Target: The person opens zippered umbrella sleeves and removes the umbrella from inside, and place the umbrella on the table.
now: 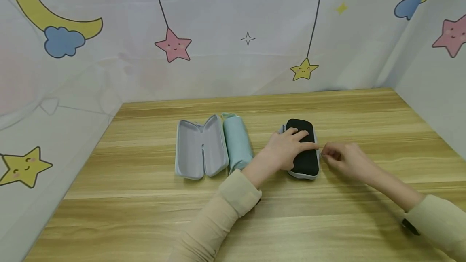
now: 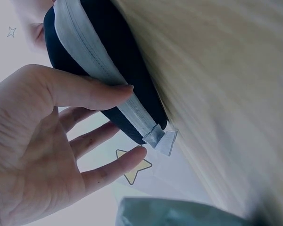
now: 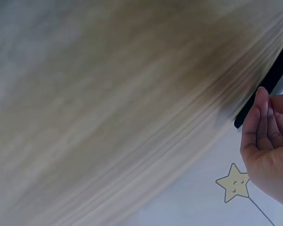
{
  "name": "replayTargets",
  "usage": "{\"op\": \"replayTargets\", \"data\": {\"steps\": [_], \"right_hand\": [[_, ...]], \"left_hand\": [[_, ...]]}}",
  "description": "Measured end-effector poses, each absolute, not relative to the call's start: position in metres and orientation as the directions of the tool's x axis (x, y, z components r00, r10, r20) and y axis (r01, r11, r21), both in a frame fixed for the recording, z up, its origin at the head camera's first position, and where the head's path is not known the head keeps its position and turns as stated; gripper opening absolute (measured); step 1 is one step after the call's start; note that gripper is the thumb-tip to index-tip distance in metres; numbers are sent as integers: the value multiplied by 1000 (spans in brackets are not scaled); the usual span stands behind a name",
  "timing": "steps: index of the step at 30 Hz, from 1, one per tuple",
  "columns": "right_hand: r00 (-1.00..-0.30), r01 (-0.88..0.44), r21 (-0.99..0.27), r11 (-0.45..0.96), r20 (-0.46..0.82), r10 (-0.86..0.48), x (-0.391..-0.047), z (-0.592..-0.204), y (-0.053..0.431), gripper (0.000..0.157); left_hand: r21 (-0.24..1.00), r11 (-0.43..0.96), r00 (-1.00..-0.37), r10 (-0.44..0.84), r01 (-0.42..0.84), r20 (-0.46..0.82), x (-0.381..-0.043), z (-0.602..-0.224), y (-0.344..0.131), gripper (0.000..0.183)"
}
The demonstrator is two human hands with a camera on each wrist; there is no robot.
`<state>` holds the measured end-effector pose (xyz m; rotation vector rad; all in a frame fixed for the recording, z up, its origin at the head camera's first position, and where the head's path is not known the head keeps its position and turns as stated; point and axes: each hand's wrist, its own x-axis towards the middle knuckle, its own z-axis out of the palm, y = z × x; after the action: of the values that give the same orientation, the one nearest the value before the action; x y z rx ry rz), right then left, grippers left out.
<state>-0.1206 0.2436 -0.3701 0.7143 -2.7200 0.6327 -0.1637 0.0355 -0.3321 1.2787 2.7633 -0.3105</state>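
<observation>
A black pencil case [image 1: 306, 165] with a grey zip band [image 2: 87, 44] lies on the wooden table, right of centre. My left hand [image 1: 282, 148] holds it from the left: fingers spread over the black top, thumb against the zipped side in the left wrist view. A grey fabric tab [image 2: 162, 139] sticks out at one end of the zip. At the case's right edge, my right hand [image 1: 346, 159] has thumb and index finger pinched together on the zipper pull, mostly hidden by the fingertips. The right wrist view shows these fingertips [image 3: 262, 96] close beside the case.
Left of my left hand lies a rounded teal pouch [image 1: 237, 138]. Next to it stands an open case [image 1: 189, 148] with a light grey inside, its two halves spread. The wooden table [image 1: 145, 213] meets a white printed cloth [image 1: 218, 76] behind.
</observation>
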Motion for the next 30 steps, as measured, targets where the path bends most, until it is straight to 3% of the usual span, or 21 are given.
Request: {"op": "replayTargets", "data": {"steps": [30], "right_hand": [[-835,-543,-373,753,336,-436,-105,-366,241,21]], "left_hand": [[-130,640,-653,740,757,-160,-162,-330,35,73]]}}
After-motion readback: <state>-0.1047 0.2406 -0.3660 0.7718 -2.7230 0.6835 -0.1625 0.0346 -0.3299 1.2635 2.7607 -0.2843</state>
